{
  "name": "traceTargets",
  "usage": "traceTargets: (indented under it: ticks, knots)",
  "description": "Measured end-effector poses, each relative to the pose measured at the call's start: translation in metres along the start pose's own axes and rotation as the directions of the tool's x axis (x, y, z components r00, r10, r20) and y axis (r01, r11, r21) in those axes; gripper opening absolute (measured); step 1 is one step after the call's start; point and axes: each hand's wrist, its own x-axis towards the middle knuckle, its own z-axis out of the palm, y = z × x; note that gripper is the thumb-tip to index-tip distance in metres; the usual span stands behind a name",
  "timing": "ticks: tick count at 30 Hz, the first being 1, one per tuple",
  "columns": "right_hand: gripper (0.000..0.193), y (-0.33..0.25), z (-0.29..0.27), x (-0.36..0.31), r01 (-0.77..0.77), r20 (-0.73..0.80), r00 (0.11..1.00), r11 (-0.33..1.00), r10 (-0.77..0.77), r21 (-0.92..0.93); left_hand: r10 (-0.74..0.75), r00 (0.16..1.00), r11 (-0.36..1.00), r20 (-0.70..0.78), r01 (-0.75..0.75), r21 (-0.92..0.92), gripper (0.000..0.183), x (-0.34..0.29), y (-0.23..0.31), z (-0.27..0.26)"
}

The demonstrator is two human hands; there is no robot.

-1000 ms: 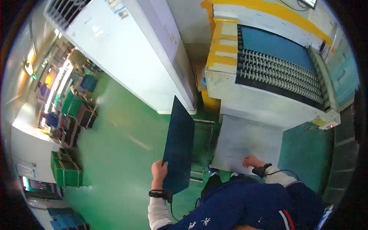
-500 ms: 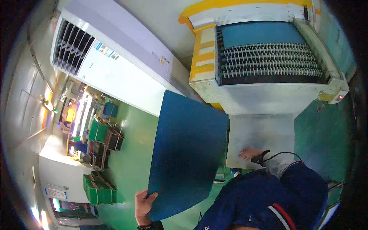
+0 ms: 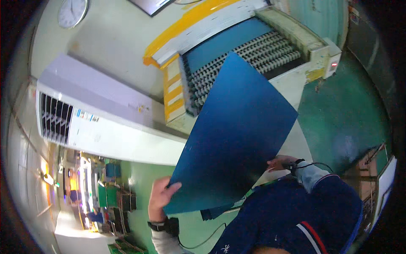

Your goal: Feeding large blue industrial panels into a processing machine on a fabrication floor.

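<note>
A large dark-blue rectangular sheet (image 3: 230, 131) is held tilted in front of me, its far corner overlapping the view of a roller machine (image 3: 275, 53). My left hand (image 3: 163, 194) grips its near left edge, thumb on top and the other fingers partly hidden behind. At the sheet's right edge, my right hand (image 3: 279, 163) has its fingertips on the border, partly covered by the sheet. Rows of pale discs line the machine's top, and another blue sheet (image 3: 228, 42) lies at their far end. A pale flat plate (image 3: 298, 144) shows below the machine's front, mostly covered.
A tall white air conditioner (image 3: 122, 142) stands left of the machine. Dark sheets (image 3: 218, 211) show low beneath the held one. Racks with green and dark panels (image 3: 114, 194) stand farther left on the green floor. A framed stand (image 3: 376, 186) is at my right.
The blue sheet has moved up and right, toward the rollers, with my left hand on it. My right hand has left the pale plate for the sheet's edge. The view has turned.
</note>
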Motion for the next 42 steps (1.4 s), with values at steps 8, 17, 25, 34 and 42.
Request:
traceTargets:
  ticks: [8, 17, 25, 34, 42]
  knots:
    - [0.023, -0.031, 0.048, -0.104, 0.363, -0.502, 0.859, 0.809, -0.098, 0.463, 0.457, 0.889, 0.853, 0.042, -0.451, 0.264, 0.033, 0.208, 0.074, 0.035]
    - [0.012, -0.100, 0.098, -0.126, 0.554, -0.679, 0.723, 0.696, -0.128, 0.458, 0.644, 0.728, 0.725, -0.234, -0.483, 0.490, 0.051, 0.333, 0.145, 0.084]
    - [0.018, -0.176, 0.121, -0.108, 0.625, -0.677, 0.702, 0.648, -0.222, 0.435, 0.758, 0.648, 0.624, -0.065, -0.694, 0.359, 0.045, 0.296, 0.127, 0.133]
    - [0.011, -0.245, 0.120, -0.075, 0.601, -0.724, 0.667, 0.704, -0.178, 0.380, 0.358, 0.767, 0.923, -0.533, -0.376, 0.080, 0.029, 0.197, -0.015, 0.158]
    - [0.015, -0.265, 0.100, -0.058, 0.624, -0.669, 0.692, 0.690, -0.271, 0.367, -0.616, 0.770, 0.509, -0.169, 0.226, -0.831, 0.021, 0.043, -0.242, 0.282]
